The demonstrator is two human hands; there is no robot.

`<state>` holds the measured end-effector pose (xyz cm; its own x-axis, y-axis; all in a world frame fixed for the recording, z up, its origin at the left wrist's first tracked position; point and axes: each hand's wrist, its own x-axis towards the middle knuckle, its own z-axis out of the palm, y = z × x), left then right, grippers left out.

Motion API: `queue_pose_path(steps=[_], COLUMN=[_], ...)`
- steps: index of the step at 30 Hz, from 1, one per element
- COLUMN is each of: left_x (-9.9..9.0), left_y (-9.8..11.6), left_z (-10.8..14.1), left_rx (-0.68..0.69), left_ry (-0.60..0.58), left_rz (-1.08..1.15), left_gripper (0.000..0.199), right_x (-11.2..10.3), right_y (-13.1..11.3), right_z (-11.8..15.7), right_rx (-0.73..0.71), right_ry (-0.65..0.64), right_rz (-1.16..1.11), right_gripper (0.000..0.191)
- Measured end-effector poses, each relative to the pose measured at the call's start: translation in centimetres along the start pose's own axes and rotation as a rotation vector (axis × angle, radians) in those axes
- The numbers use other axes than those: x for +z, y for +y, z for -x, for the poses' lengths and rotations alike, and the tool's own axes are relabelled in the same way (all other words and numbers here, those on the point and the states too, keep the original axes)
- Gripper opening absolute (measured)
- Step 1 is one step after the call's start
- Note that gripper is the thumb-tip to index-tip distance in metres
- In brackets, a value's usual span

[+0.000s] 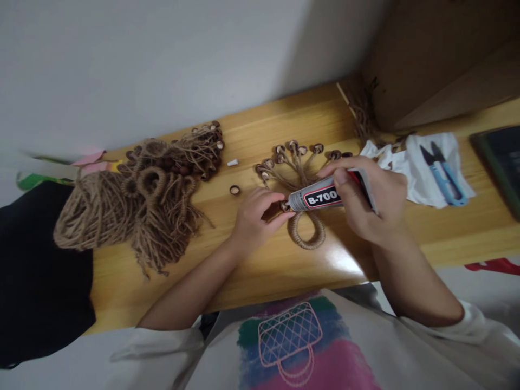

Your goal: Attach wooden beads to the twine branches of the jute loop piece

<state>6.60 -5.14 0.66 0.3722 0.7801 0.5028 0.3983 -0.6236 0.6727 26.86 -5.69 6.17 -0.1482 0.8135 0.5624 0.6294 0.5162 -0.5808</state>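
My right hand (365, 200) grips a grey glue tube (320, 197) marked B-700, tilted so its nozzle points left. The nozzle meets a small brown nutshell cap (284, 206), pinched between the thumb and fingers of my left hand (262, 214). Just below the tube lies a wrapped twine ring (307, 244). Twine cords (298, 168) fan out behind the tube, tipped with brown shell pieces (293, 145). What is inside the pinched cap is too small to make out.
Left of my hands sit a twine bundle (95, 214), tasselled twine rings (152, 181), a white nozzle cap (233, 162) and a loose shell cap (234, 189). To the right, blue thread snips (447, 179) lie on white tissue (424, 187). A cardboard box (439, 65) stands behind.
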Motion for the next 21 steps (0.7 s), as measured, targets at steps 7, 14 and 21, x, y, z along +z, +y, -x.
queue_pose_path(steps=[7,14,21], left_x=[-0.08,-0.02,-0.06], left_y=[-0.06,-0.08,-0.15], left_z=[-0.02,-0.03,0.02], left_rx=[-0.002,-0.001,0.012], left_ry=[-0.005,-0.008,-0.015], left_rz=[0.002,0.014,0.024], left_gripper=[0.023,0.022,0.022], right_x=[-0.03,-0.17,-0.32], right_y=[0.05,0.08,-0.22], right_z=[0.05,0.04,-0.14], right_rx=[-0.014,0.001,0.023], right_ry=[-0.014,-0.017,0.018], right_rz=[-0.007,0.006,-0.008], right_gripper=[0.015,0.015,0.017])
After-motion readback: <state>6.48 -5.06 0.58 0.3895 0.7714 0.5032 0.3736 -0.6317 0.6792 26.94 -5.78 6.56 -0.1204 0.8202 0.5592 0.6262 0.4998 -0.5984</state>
